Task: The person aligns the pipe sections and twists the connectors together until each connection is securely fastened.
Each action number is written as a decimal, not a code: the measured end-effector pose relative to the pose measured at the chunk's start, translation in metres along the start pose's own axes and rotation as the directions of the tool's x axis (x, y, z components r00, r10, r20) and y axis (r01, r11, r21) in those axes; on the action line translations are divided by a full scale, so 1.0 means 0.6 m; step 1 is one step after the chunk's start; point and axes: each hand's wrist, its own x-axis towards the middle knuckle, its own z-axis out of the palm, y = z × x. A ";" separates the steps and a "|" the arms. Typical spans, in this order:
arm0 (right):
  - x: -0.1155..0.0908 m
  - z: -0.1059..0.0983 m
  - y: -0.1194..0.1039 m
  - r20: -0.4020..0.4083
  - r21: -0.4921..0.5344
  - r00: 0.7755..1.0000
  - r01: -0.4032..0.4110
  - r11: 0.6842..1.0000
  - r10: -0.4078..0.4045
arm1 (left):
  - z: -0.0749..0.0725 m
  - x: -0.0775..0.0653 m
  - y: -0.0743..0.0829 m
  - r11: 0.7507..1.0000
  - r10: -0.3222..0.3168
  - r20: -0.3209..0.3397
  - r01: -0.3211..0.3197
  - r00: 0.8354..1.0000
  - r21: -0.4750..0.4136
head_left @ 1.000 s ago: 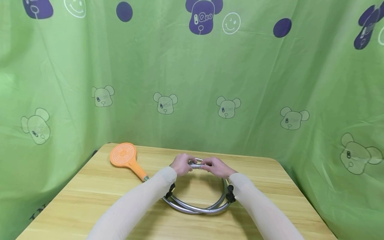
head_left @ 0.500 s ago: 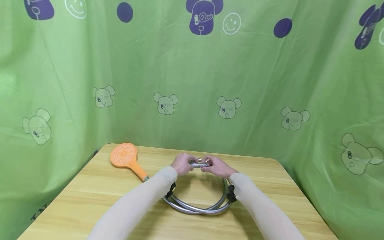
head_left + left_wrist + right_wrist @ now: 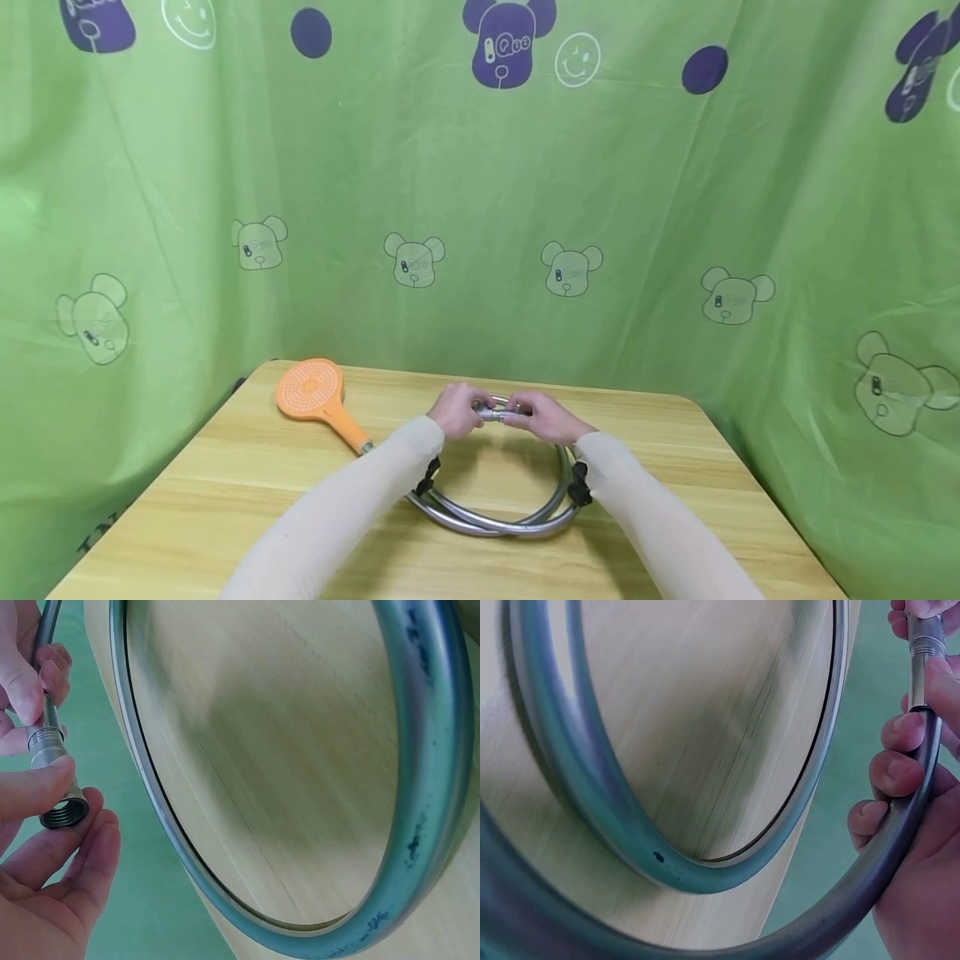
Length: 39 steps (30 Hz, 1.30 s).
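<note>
In the head view my left hand (image 3: 453,412) and right hand (image 3: 553,419) meet above the far middle of the table, at the end of a grey metal shower hose. Thumb and fingers of the left hand pinch the silver hose nut (image 3: 49,759); its open end shows inner threads in the left wrist view. My right hand (image 3: 919,802) curls its fingers round the shower hose (image 3: 855,896) just behind the metal end fitting (image 3: 919,682). An orange shower head (image 3: 309,390) lies on the table to the left, its handle towards the hose; my left forearm hides part of that join.
Loops of the hose (image 3: 517,527) lie coiled on the wooden table (image 3: 675,517) beneath and in front of the hands. A green patterned curtain (image 3: 480,333) hangs behind and along both sides of the table. Each wrist carries a dark strapped camera (image 3: 580,485).
The right fingers have shifted slightly rightward along the fitting, uncovering a little more of it. The left hand, hose loops and shower head stay in place.
</note>
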 end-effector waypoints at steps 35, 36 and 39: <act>-0.001 0.002 -0.003 0.012 0.034 1.000 -0.026 0.999 0.026 | 0.004 0.002 -0.005 1.000 -0.008 0.012 0.008 1.000 -0.007; -0.001 0.000 -0.003 0.018 0.019 1.000 -0.017 1.000 0.016 | 0.004 0.003 -0.005 1.000 -0.008 0.011 0.008 1.000 -0.005; 0.000 -0.004 -0.001 0.035 -0.015 0.999 0.008 1.000 -0.008 | 0.006 0.005 -0.006 1.000 -0.005 0.011 0.005 1.000 0.002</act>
